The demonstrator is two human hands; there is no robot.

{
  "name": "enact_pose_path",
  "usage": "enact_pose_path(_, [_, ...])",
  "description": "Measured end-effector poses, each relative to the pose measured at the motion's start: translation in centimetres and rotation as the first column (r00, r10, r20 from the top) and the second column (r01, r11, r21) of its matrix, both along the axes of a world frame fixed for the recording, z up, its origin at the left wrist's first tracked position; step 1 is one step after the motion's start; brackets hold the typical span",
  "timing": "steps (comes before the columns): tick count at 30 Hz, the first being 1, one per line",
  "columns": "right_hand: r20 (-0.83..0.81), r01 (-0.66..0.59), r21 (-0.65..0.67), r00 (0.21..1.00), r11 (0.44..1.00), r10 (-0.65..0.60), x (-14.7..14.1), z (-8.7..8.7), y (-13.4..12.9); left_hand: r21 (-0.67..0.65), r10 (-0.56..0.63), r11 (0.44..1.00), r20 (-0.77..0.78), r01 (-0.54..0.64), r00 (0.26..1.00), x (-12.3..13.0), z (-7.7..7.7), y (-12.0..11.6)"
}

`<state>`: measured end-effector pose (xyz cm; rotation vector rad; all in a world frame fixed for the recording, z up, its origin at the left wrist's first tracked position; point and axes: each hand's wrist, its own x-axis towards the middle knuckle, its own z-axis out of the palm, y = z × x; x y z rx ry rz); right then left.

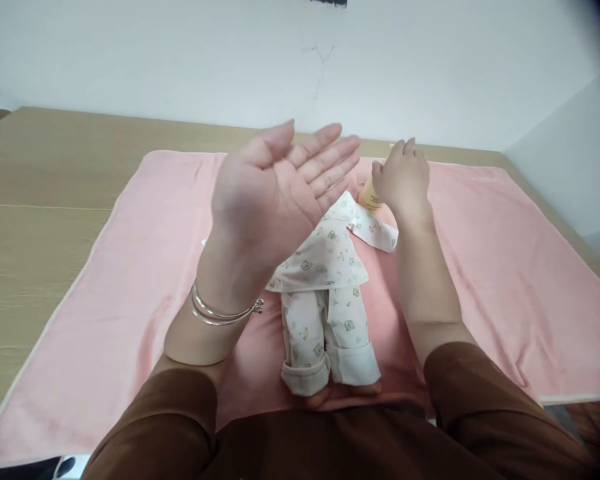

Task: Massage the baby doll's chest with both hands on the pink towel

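Observation:
My left hand (275, 187) is raised in front of me, palm up and fingers spread, holding nothing. Farther to the right, my right hand (404, 175) is closed around a yellow tube (370, 197) with small dark print; its lower part shows beside the thumb, and the rest is hidden behind the hand. Below and behind my left hand, a doll in a white printed top (325, 260) and matching trousers (350, 327) with rolled cuffs lies with its feet toward me. One sleeve (375, 230) stretches out beneath the tube. My left hand hides the doll's head.
A pink blanket (505, 267) with a pale edge spreads under the doll, with a few folds. It covers much of a wooden table (40, 253), which meets a white wall (180, 60) at the back. Something black and white shows at the lower left corner.

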<state>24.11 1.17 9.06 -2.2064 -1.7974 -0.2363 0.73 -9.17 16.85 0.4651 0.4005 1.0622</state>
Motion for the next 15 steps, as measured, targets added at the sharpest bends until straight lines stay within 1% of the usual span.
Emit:
enact_pose_path(2, [-0.076, -0.043, -0.048, 0.996, 0.998, 0.039, 0.5, 0.3, -0.5, 0.052, 0.006, 0.999, 0.011, -0.007, 1.0, -0.7, 0.3, -0.4])
enact_pose_path(5, [-0.203, -0.058, -0.131, 0.979, 0.99, 0.03, 1.2, 1.2, -0.8, 0.034, 0.017, 0.999, 0.016, -0.018, 1.0, -1.3, 0.4, -0.8])
enact_pose_path(6, [-0.237, -0.052, -0.137, 0.971, 0.989, 0.018, 1.3, 1.6, -0.9, 0.024, 0.032, 0.999, 0.015, -0.033, 0.999, -1.3, 0.4, -0.9])
enact_pose_path(8, [-0.316, -0.064, -0.08, 0.948, 0.995, 0.035, 0.9, 2.4, -1.4, 0.029, 0.068, 0.997, 0.017, -0.069, 0.998, -1.2, 0.3, -0.9])
enact_pose_path(9, [-0.375, -0.092, -0.022, 0.924, 0.996, 0.077, 0.3, 2.8, -2.0, 0.036, 0.073, 0.997, 0.003, -0.073, 0.997, -1.1, 0.2, -0.9])
enact_pose_path(10, [-0.446, -0.14, 0.045, 0.883, 0.989, 0.146, -0.5, 3.1, -2.8, 0.039, 0.061, 0.997, -0.031, -0.06, 0.998, -1.0, 0.1, -1.0])
enact_pose_path(11, [-0.514, -0.209, 0.114, 0.824, 0.971, 0.238, -1.7, 3.4, -3.9, 0.032, 0.036, 0.999, -0.078, -0.033, 0.996, -0.8, 0.0, -1.1])
enact_pose_path(12, [-0.596, -0.279, 0.189, 0.729, 0.941, 0.336, -3.0, 3.5, -5.3, 0.014, -0.001, 1.0, -0.128, 0.003, 0.992, -0.6, 0.0, -1.3])
enact_pose_path(13, [-0.652, -0.379, 0.242, 0.619, 0.893, 0.439, -4.5, 3.5, -6.8, -0.019, -0.04, 0.999, -0.167, 0.037, 0.985, -0.5, 0.0, -1.5])
enact_pose_path(14, [-0.649, -0.47, 0.309, 0.531, 0.827, 0.545, -6.1, 3.4, -8.6, -0.071, -0.063, 0.996, -0.181, 0.051, 0.981, -0.3, 0.0, -1.8])
enact_pose_path(15, [-0.567, -0.562, 0.332, 0.523, 0.757, 0.637, -7.5, 3.3, -10.4, -0.129, -0.068, 0.991, -0.176, 0.045, 0.982, -0.2, 0.2, -2.1])
